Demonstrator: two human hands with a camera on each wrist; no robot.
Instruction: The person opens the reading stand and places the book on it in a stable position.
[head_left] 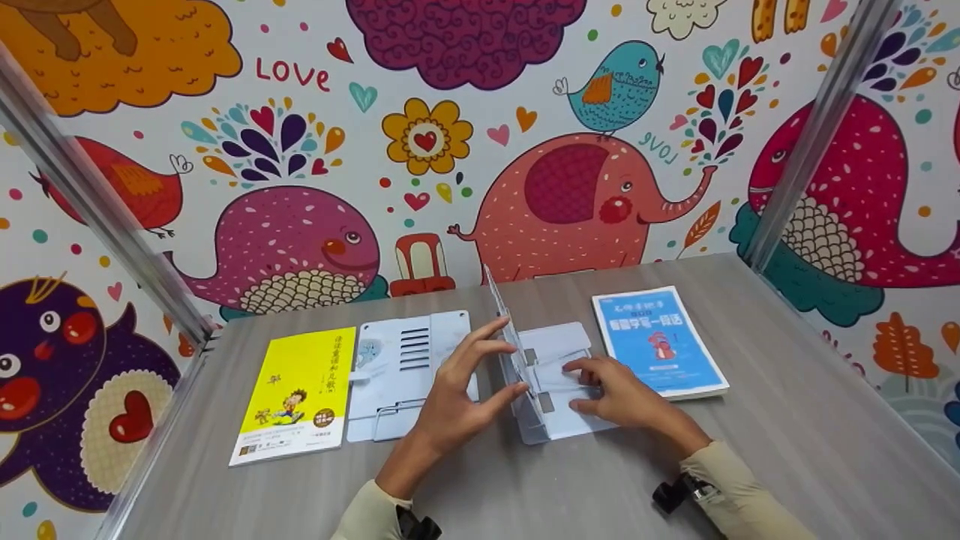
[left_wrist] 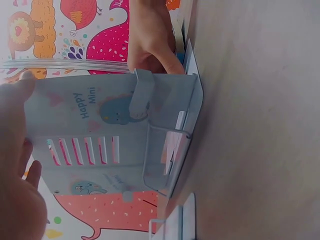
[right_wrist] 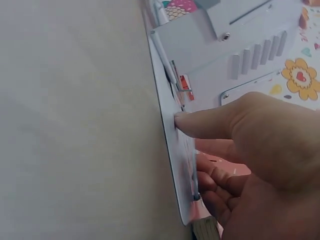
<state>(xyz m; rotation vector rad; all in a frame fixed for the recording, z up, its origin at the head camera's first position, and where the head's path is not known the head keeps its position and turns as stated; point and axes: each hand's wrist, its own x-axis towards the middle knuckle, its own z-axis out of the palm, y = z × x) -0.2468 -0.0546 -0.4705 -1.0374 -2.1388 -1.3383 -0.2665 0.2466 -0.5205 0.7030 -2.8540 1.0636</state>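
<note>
The left hand (head_left: 457,386) has its fingers spread wide, touching the upright panel (left_wrist: 60,120) of a white stand (head_left: 574,424). The right hand (head_left: 619,394) bends its fingers beside the wire support (head_left: 559,357); whether it grips, I cannot tell. Setting the stand's angle seems in hand; next probably calls for a steady panel while the wire settles. Beyond are a second stand (head_left: 382,390) and a blue book (head_left: 660,337).

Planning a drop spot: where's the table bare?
Bare table: between the sleeves, in front of the right stand; and right of the blue book, out to the side wall. Crowded: the row from yellow book through left stand to blue book, with left hand and right hand at the right stand.
</note>
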